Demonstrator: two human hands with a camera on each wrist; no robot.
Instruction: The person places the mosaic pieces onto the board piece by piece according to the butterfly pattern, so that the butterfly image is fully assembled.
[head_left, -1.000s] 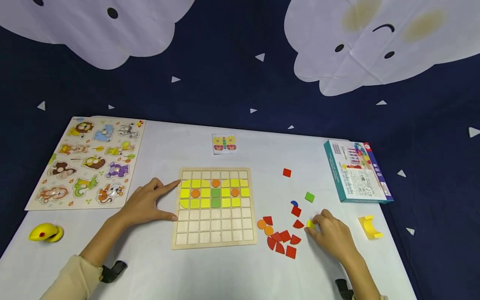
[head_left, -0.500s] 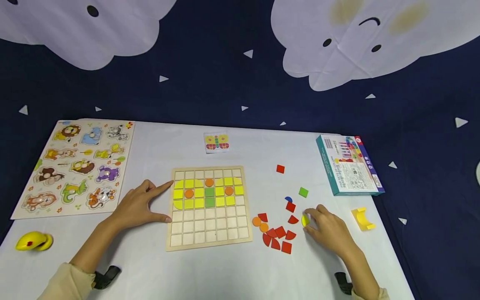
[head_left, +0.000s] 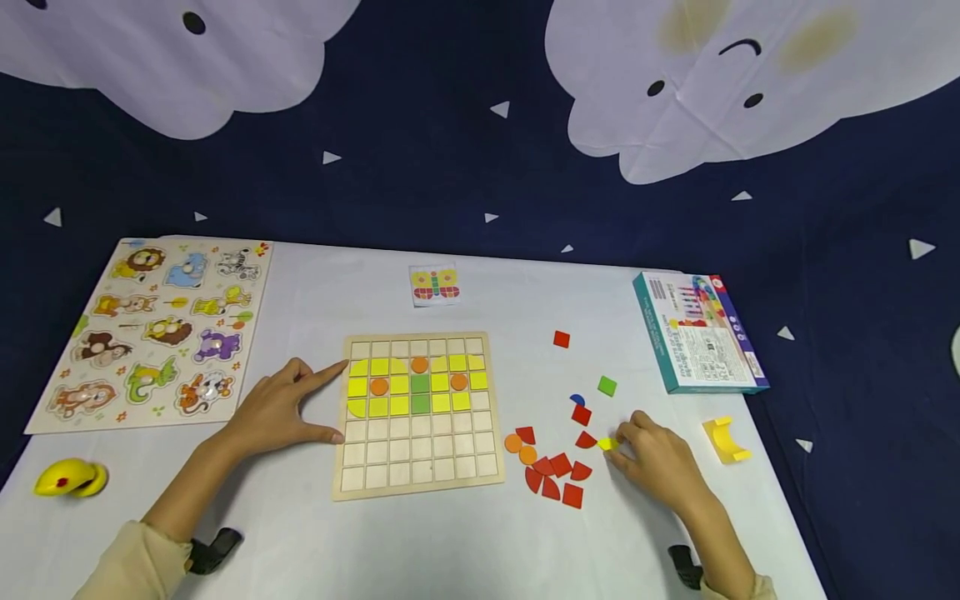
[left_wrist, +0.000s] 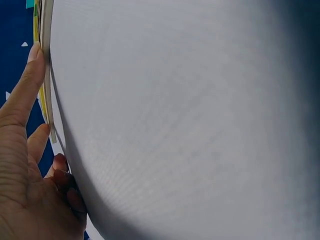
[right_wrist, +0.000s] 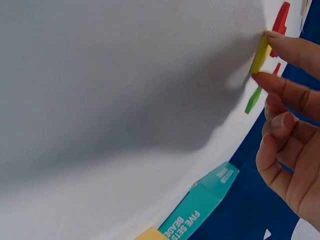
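Turned the yellow piece [head_left: 606, 444] flatter since half a second ago, bringing it just beside a red quarter-circle [head_left: 586, 440]. Pinching it by opposite edges at the very fingertips of the right hand [head_left: 656, 458]. Resting the left hand [head_left: 277, 407], unclenched, thumb and forefinger spread, against the wooden board [head_left: 422, 430].

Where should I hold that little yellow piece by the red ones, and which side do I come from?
Pinch the yellow piece at two opposite ends, coming from its right, as the right hand does. The right wrist view shows it thin, so its ends probably give the surest hold. In the head view, a red piece sits close on its left, leaving less finger room there.
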